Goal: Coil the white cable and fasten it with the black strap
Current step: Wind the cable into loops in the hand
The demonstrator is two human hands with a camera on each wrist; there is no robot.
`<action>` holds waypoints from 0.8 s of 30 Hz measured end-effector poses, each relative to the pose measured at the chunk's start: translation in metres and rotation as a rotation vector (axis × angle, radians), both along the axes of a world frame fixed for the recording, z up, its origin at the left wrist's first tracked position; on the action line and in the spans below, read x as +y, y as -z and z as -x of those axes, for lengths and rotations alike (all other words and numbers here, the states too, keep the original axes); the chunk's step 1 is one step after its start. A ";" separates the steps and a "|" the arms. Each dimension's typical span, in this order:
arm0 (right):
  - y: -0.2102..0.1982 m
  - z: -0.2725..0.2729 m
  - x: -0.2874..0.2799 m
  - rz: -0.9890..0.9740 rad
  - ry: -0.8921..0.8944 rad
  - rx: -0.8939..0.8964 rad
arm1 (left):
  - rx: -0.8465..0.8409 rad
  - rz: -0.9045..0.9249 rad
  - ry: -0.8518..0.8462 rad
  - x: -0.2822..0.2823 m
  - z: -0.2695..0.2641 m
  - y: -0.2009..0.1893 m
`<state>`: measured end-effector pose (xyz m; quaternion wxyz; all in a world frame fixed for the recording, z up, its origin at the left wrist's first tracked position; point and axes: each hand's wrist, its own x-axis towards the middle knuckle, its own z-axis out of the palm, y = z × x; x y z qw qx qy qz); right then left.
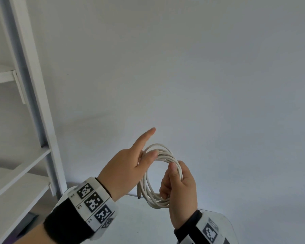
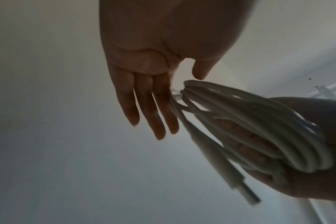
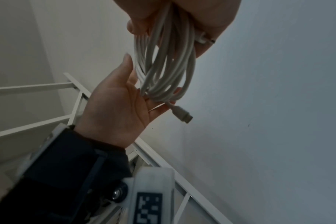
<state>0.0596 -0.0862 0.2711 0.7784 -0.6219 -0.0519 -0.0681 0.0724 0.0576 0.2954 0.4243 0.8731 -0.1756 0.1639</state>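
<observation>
The white cable, coiled, was held in mid-air above the surface; the right hand gripped the loops; the left hand, fingers straight, touched the coil's top.

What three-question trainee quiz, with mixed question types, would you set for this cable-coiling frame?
1. True or false: the white cable is already gathered into several loops.
2. Which hand has its fingers curled round the coil? A) left hand B) right hand C) both
3. Fill in: one free end of the cable, its ____, hangs loose off the coil.

Key:
1. True; the loops hang bundled in the air in front of a white wall.
2. B; the left hand only touches the coil's top with straight fingers. No black strap shows in any view.
3. Connector plug.
</observation>
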 end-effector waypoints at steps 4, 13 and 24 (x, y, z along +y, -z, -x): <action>0.003 0.000 0.003 0.024 0.004 -0.021 | -0.028 -0.044 0.014 0.003 0.001 0.003; 0.020 0.005 0.018 0.042 -0.005 0.032 | 0.114 0.147 0.019 -0.002 0.011 0.021; 0.067 0.003 0.023 0.225 -0.347 0.148 | 0.140 0.042 -0.086 0.035 0.022 0.063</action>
